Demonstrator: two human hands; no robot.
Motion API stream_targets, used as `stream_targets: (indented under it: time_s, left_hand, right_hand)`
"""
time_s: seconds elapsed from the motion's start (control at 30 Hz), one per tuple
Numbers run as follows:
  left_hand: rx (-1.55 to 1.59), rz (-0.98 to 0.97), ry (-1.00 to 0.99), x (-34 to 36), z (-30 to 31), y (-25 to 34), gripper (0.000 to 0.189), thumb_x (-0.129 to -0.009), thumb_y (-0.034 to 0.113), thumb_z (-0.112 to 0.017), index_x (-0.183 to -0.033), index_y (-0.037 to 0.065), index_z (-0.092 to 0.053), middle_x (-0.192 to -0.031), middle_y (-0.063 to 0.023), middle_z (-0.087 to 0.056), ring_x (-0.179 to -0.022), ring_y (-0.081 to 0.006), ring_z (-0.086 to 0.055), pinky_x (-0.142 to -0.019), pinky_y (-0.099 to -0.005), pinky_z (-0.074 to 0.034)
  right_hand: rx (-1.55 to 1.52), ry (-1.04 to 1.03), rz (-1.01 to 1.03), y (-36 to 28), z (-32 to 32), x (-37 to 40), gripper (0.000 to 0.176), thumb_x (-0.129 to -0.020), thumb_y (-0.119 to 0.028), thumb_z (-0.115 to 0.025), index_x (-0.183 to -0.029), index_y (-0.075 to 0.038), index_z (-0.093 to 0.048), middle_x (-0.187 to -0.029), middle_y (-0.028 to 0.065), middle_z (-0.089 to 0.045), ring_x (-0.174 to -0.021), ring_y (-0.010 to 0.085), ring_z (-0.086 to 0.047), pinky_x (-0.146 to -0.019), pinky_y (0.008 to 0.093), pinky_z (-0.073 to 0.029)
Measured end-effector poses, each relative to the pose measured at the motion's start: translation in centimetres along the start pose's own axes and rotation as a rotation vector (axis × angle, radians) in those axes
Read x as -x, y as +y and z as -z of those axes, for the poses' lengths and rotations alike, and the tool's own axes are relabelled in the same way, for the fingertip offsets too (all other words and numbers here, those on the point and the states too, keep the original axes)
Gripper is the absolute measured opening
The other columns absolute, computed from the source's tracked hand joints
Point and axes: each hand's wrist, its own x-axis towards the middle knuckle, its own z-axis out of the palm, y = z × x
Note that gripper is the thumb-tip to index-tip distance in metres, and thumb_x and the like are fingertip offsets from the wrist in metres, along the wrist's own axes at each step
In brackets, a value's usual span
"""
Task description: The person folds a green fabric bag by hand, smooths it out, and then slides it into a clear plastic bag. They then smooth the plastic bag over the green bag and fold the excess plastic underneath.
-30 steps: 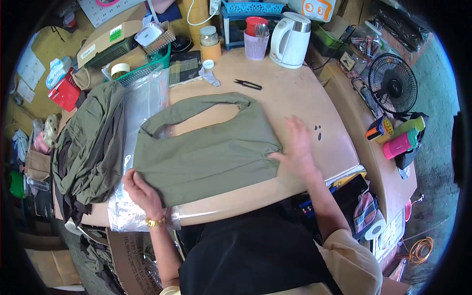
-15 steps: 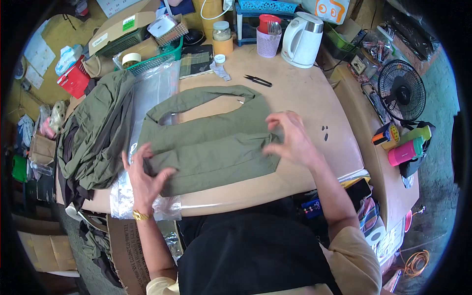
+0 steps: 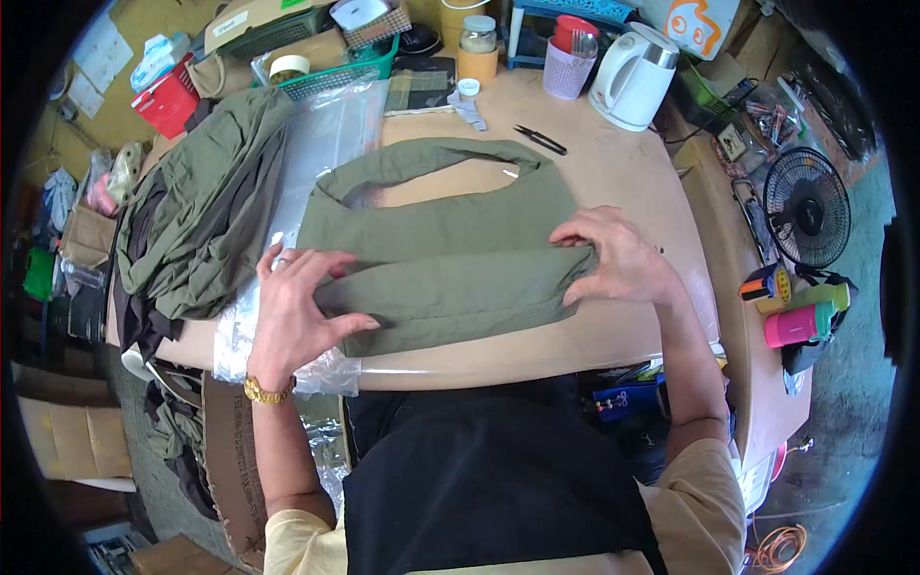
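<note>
An olive green cloth bag (image 3: 450, 259) with a looped strap lies flat on the beige table (image 3: 623, 182). Its lower part is folded up over the middle. My left hand (image 3: 292, 311) grips the fold at the bag's left end, fingers curled over the cloth. At the right end my right hand (image 3: 618, 259) pinches the same fold. A clear plastic sheet (image 3: 316, 163) lies under the bag's left side and hangs over the front edge.
A heap of olive and dark cloth (image 3: 201, 211) lies at the left. Black snips (image 3: 541, 140) rest behind the bag. A white kettle (image 3: 632, 77), pink cup (image 3: 565, 67), jar (image 3: 476, 48) and green basket (image 3: 331, 72) line the back. A black fan (image 3: 807, 206) stands right.
Both hands went from flat on the bag's ends to gripping it, and the bag's lower part has been folded upward. The camera view has shifted down over the table.
</note>
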Motion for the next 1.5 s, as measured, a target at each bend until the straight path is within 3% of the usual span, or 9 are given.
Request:
stream_targets:
  time_s: [0.23, 0.5, 0.77, 0.87, 1.0, 1.03, 1.1, 1.3, 1.5]
  left_hand:
    - [-0.218, -0.096, -0.177, 0.9, -1.6, -1.3, 0.028, -0.056, 0.009, -0.081, -0.08, 0.009, -0.065, -0.076, -0.0058, -0.065, -0.082, -0.0274, -0.061, -0.09, -0.0428, -0.04]
    - [-0.205, -0.132, -0.12, 4.8, -8.9, -3.7, 0.009, -0.067, 0.004, -0.062, -0.067, 0.011, -0.056, -0.069, -0.0047, -0.06, -0.07, -0.0238, -0.06, -0.079, -0.0387, -0.041]
    - [-0.221, -0.096, -0.094, 5.2, -9.0, -3.9, 0.009, -0.065, 0.007, -0.062, -0.064, 0.01, -0.054, -0.069, -0.0062, -0.059, -0.069, -0.0254, -0.06, -0.077, -0.0406, -0.041]
    - [-0.227, -0.067, -0.22, 5.7, -7.6, -3.3, 0.011, -0.069, 0.009, -0.066, -0.075, 0.01, -0.056, -0.076, -0.008, -0.06, -0.076, -0.0287, -0.061, -0.08, -0.0419, -0.042]
    - [-0.092, 0.138, -0.711, 2.3, 1.0, 1.6, 0.048, -0.087, 0.023, -0.071, -0.129, 0.007, -0.054, -0.129, -0.017, -0.058, -0.122, -0.0367, -0.056, -0.101, -0.049, -0.042]
    - [-0.089, 0.138, -0.708, 1.7, 0.3, 2.2, 0.048, -0.087, 0.023, -0.071, -0.129, 0.007, -0.054, -0.129, -0.017, -0.058, -0.122, -0.0367, -0.056, -0.101, -0.049, -0.042]
    - [-0.234, 0.069, -0.148, 0.1, -2.1, 4.4, 0.066, -0.091, 0.03, -0.068, -0.148, 0.008, -0.042, -0.153, -0.02, -0.04, -0.144, -0.0386, -0.035, -0.114, -0.0574, -0.029]
    - [-0.339, 0.279, -0.23, 0.2, -11.1, 2.6, 0.073, -0.098, 0.046, -0.053, -0.156, 0.009, -0.031, -0.164, -0.0175, -0.023, -0.152, -0.0375, -0.018, -0.118, -0.0661, -0.009]
    - [-0.281, 0.359, -0.223, 0.9, -12.0, -0.6, 0.077, -0.097, 0.05, -0.05, -0.157, 0.007, -0.028, -0.165, -0.0141, -0.022, -0.153, -0.036, -0.017, -0.12, -0.064, -0.003]
  right_hand:
    - [0.241, -0.319, -0.082, 0.6, -0.2, 0.1, 0.027, -0.061, -0.007, -0.08, -0.07, -0.008, -0.055, -0.069, 0.0067, -0.059, -0.077, 0.0257, -0.061, -0.095, 0.0395, -0.04]
    - [0.479, -0.017, 0.26, 4.6, -5.9, 5.1, 0.023, -0.062, 0.001, -0.066, -0.069, -0.012, -0.048, -0.068, 0.0025, -0.049, -0.072, 0.0214, -0.055, -0.083, 0.0407, -0.04]
    - [0.591, 0.088, 0.222, 2.6, -6.5, 5.8, 0.019, -0.064, -0.001, -0.063, -0.07, -0.012, -0.048, -0.068, 0.0035, -0.047, -0.07, 0.0228, -0.052, -0.079, 0.04, -0.041]
    - [0.511, 0.023, 0.056, 1.4, -5.7, 6.1, 0.02, -0.066, -0.002, -0.065, -0.077, -0.01, -0.052, -0.075, 0.0041, -0.05, -0.077, 0.0247, -0.055, -0.08, 0.0404, -0.041]
    - [0.183, -0.266, -0.173, -1.4, -0.4, 4.9, 0.027, -0.079, -0.013, -0.074, -0.101, -0.006, -0.06, -0.099, 0.0088, -0.061, -0.097, 0.0306, -0.06, -0.091, 0.045, -0.043]
    - [0.187, -0.268, -0.173, -1.7, -0.7, 3.9, 0.027, -0.079, -0.013, -0.074, -0.101, -0.006, -0.06, -0.099, 0.0088, -0.061, -0.097, 0.0306, -0.06, -0.091, 0.045, -0.043]
    - [0.089, 0.352, -0.189, -3.2, -3.0, 0.9, 0.048, -0.085, -0.033, -0.075, -0.123, -0.008, -0.06, -0.128, 0.0157, -0.059, -0.121, 0.0352, -0.055, -0.105, 0.0528, -0.037]
    - [0.52, 0.206, -0.367, -1.6, -11.4, -0.5, 0.079, -0.087, -0.054, -0.067, -0.152, -0.017, -0.04, -0.159, 0.0198, -0.029, -0.147, 0.0451, -0.023, -0.113, 0.0715, -0.017]
    - [0.558, 0.088, -0.463, -0.7, -12.3, 0.0, 0.08, -0.089, -0.056, -0.063, -0.156, -0.021, -0.034, -0.164, 0.019, -0.02, -0.15, 0.0444, -0.016, -0.114, 0.0729, -0.013]
